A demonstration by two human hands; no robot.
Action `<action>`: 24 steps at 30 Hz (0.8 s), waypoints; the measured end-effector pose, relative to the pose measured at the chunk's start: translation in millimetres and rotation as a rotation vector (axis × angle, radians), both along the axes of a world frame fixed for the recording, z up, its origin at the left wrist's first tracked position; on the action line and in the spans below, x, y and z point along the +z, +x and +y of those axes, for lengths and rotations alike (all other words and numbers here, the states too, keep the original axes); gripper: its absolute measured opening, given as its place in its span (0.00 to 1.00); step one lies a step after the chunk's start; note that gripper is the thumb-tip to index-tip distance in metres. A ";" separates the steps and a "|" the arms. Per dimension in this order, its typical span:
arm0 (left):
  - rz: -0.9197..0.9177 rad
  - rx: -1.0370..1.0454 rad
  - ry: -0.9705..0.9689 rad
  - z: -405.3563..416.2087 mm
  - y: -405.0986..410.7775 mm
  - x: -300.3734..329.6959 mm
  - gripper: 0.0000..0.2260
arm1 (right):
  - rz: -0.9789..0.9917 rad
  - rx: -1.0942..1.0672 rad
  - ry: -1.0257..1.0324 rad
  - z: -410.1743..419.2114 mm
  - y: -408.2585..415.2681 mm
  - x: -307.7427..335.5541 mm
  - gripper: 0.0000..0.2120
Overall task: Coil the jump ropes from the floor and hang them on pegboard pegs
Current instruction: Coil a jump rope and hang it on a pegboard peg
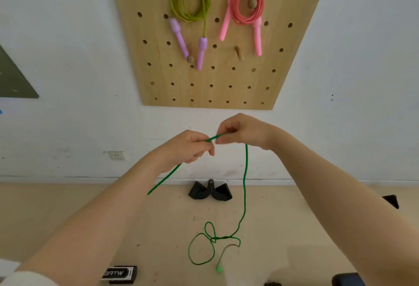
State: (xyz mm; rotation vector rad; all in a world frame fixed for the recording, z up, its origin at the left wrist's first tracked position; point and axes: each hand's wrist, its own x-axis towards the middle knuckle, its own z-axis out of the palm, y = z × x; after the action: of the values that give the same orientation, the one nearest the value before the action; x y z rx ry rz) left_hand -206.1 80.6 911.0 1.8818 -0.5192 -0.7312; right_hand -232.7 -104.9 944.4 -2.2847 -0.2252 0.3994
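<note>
I count two coiled ropes hung on the wooden pegboard (pixel 158 77), while my left hand (pixel 189 147) and right hand (pixel 242 131) pinch the thin green cord jump rope (pixel 245 195), mostly uncoiled on the floor (pixel 68 213).

Both of the person's forearms were bare from the wrists back to the lower edge of the view. The left hand (pixel 190 147) and right hand (pixel 243 132) wore no gloves, rings or watch. A bit of white sleeve (pixel 27 279) showed at the left elbow.
</note>
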 end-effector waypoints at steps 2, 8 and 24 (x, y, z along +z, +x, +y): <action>0.038 0.078 -0.076 3.2 -0.1 -8.3 0.12 | -0.096 -0.286 0.190 -21.0 -1.2 -4.8 0.07; 0.076 0.198 -0.225 3.9 -3.2 -22.0 0.14 | -0.288 -1.034 0.614 -80.2 -1.9 -16.9 0.09; -0.091 0.215 -0.276 -65.5 -36.2 -16.6 0.15 | 0.239 0.286 -0.669 -48.1 -36.7 -60.1 0.13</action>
State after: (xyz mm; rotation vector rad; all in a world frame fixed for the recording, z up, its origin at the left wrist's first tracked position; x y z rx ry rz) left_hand -242.3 15.1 894.4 1.6844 -0.4416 -0.4108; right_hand -269.4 -152.9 884.3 -2.8256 -0.3349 1.0139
